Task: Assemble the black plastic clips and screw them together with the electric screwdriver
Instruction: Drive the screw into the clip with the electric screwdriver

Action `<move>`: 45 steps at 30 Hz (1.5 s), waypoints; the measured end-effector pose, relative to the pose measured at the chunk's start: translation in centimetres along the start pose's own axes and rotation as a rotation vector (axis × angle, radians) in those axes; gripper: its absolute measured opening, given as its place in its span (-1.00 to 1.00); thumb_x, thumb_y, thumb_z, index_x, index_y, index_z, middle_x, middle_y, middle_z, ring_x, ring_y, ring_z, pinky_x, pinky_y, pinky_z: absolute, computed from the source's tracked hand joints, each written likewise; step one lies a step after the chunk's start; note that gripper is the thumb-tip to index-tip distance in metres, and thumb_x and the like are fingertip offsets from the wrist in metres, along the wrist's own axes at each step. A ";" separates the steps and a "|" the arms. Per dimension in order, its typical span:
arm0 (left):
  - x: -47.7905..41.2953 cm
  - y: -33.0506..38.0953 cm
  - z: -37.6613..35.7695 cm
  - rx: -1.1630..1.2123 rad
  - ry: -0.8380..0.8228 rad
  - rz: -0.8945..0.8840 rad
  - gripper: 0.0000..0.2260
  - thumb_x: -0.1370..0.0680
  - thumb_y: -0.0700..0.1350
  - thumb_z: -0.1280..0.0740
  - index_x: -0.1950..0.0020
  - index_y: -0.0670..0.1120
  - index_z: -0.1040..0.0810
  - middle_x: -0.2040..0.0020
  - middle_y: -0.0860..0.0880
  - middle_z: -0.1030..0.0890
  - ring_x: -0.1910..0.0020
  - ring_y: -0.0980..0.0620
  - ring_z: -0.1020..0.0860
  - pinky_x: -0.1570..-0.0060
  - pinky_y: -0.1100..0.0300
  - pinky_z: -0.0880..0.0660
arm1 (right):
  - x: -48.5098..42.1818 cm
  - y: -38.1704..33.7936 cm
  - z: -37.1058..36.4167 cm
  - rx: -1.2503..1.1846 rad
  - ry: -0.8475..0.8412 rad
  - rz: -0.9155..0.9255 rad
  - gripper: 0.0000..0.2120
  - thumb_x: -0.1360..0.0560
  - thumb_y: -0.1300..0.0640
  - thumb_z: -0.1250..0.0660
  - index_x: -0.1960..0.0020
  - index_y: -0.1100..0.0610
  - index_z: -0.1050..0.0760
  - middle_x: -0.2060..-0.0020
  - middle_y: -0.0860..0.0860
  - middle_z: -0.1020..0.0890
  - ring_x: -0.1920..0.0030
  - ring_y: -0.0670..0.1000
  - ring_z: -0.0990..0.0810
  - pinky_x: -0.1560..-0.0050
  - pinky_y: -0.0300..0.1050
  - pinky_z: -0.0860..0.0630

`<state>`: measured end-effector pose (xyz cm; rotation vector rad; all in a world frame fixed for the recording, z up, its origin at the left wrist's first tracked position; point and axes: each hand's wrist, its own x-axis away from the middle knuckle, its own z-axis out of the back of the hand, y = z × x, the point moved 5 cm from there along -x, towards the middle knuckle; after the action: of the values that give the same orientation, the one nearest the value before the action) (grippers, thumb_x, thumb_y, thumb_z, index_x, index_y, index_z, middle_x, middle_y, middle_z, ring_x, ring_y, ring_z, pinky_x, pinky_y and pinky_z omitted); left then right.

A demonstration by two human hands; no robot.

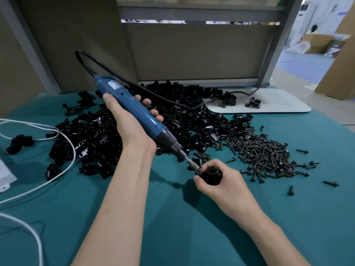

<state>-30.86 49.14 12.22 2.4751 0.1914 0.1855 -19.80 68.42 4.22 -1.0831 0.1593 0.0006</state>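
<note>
My left hand (128, 121) grips the blue electric screwdriver (134, 110), which slants down to the right. Its metal bit (192, 163) meets a black plastic clip (212, 176) that my right hand (222, 181) holds just above the green cloth. My fingers curl round the clip and hide most of it. A big heap of loose black clips (172, 116) lies behind both hands. A pile of dark screws (265, 154) spreads to the right of the clip.
The screwdriver's black cable (172, 101) runs back over the clip heap to a white board (269, 101) holding a few clips. A white cable (63, 166) loops at the left beside a white box (5, 177). Stray screws (330, 183) lie at the right. Brown panels stand behind.
</note>
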 end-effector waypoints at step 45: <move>0.8 -0.3 -1.9 -0.153 -0.192 0.003 -0.42 -0.55 0.44 -0.09 0.02 -0.08 -0.48 0.26 0.00 -0.53 0.45 0.06 -0.42 0.44 0.21 -0.41 | 0.2 -0.4 -0.7 -0.072 -0.168 0.023 -0.82 -0.50 -0.02 -0.52 0.04 -0.28 -0.57 0.42 -0.24 -0.52 0.43 -0.16 -0.37 0.38 -0.34 -0.34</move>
<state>-30.44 50.60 13.57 2.3236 0.0881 -0.0359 -19.69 67.64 4.26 -1.1476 0.0205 0.1183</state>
